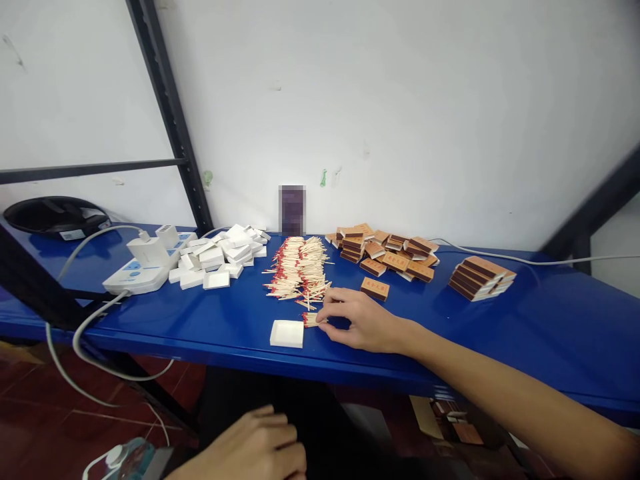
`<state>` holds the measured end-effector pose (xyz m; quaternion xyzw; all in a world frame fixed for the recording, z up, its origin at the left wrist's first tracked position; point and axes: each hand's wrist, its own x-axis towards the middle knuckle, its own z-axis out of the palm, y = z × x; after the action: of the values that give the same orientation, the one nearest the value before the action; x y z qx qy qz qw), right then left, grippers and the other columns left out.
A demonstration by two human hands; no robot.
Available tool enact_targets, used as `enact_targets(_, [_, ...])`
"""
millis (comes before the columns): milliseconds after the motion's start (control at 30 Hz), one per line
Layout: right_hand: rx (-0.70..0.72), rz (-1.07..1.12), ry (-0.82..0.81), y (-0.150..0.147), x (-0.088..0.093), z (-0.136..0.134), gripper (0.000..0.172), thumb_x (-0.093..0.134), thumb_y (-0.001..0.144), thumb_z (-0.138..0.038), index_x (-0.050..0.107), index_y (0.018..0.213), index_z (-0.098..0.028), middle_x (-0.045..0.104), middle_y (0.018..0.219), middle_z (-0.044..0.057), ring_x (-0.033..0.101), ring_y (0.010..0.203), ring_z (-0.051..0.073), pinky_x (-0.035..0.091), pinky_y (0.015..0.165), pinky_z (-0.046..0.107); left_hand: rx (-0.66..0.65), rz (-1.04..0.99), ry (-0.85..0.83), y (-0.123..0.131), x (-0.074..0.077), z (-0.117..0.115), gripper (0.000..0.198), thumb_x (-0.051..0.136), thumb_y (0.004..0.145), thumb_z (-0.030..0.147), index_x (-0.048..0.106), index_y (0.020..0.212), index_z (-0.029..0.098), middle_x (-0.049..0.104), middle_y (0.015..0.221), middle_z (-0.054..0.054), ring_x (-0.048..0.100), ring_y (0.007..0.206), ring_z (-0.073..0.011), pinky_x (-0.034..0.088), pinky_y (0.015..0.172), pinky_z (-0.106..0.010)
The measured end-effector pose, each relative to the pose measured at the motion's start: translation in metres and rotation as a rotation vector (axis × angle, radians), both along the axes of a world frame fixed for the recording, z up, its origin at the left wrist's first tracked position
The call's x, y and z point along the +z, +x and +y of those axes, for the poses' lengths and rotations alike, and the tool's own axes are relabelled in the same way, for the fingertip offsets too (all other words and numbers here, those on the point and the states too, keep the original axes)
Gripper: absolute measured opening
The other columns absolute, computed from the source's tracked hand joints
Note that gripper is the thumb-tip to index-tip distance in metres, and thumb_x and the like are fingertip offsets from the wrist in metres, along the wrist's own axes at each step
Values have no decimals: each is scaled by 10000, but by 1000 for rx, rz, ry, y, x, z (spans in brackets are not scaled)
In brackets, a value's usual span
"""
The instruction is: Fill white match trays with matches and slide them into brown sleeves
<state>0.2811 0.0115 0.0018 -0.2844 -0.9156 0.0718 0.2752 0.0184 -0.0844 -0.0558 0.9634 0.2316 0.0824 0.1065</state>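
Several matches [309, 320], ends pinched in right grip [354, 320], jutting left toward white tray [287, 333]

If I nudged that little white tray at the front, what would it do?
The white tray looks shallow and thin-walled, so it's probably light. Lying flat on the smooth-looking blue surface, it would likely slide rather than tip. Its walls might bend if squeezed.

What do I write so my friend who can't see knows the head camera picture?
A person's right hand touches a small bunch of red-tipped matches beside a white tray on a blue table, with the left hand lower in the picture. Farther back lie a bigger match pile, white boxes on the left and brown matchboxes on the right.
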Motion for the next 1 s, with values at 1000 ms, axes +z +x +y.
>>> enact_targets(1000, [-13,-31,6,1,-5,-1,137,589,895,-218,721,900,-179,606,787,33,543,729,144,417,677,273,317,-157,-27,-6,69,92,194,598,839,380,526,868,202,560,867,-5,548,845,-204,408,738,-299])
